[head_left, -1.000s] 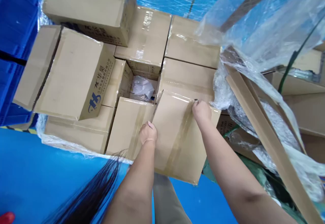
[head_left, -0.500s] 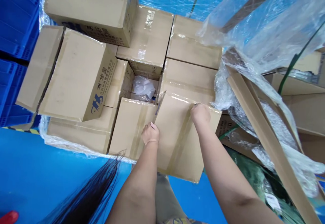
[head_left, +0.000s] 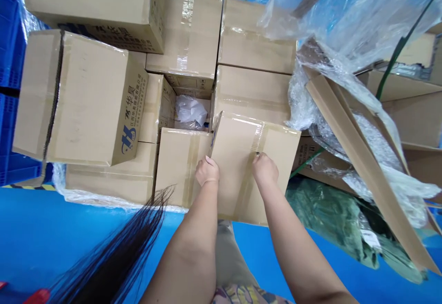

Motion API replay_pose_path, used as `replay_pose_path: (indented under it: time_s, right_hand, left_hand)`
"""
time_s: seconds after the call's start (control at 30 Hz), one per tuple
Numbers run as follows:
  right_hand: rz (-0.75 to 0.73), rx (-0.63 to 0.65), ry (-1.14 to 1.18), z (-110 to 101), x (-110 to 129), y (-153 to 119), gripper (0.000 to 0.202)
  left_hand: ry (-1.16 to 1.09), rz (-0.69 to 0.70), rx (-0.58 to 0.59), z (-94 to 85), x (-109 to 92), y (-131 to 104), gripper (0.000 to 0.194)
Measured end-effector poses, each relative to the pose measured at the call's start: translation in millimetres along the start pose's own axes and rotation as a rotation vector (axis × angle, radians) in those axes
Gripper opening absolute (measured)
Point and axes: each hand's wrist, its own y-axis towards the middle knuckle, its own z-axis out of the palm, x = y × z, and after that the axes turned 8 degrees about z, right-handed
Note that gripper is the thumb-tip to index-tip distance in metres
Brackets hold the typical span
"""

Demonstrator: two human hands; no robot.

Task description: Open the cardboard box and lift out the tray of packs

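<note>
A taped cardboard box (head_left: 235, 157) sits tilted at the near side of a stack of boxes. My left hand (head_left: 207, 170) is closed at its left edge, beside a neighbouring box (head_left: 177, 161). My right hand (head_left: 265, 169) is a closed fist on the top face, by the tape strip; a small dark thing shows at its fingers, too small to name. Beyond the near boxes is a gap with crumpled white wrapping (head_left: 190, 111) at its bottom.
Printed boxes (head_left: 91, 97) are piled at the left beside blue crates (head_left: 10, 32). Plastic film (head_left: 331, 14), long cardboard strips (head_left: 366, 166) and green sheeting (head_left: 331, 216) lie at the right. Dark hair hangs at the lower left.
My right hand has moved from the box's far edge down and left onto its top face. My left hand stays at the left edge. The view has shifted somewhat.
</note>
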Motion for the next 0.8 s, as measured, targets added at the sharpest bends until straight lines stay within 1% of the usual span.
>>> replay_pose_path:
  time_s: [0.13,0.37,0.6,0.8]
  right_hand:
    - [0.013,-0.02,0.007,16,-11,-17,0.032]
    - [0.018,-0.006,-0.005,38,-25,-40,0.03]
    - [0.052,0.052,-0.021,55,-36,-63,0.032]
    - [0.091,0.145,-0.04,72,-46,-81,0.03]
  left_hand:
    - [-0.01,-0.005,-0.001,0.6,-1,0,0.05]
    - [-0.008,-0.004,0.002,2.9,-1,0,0.051]
    - [-0.004,-0.009,-0.004,3.6,-4,0,0.051]
    - [-0.014,-0.002,0.002,3.1,-6,1,0.052]
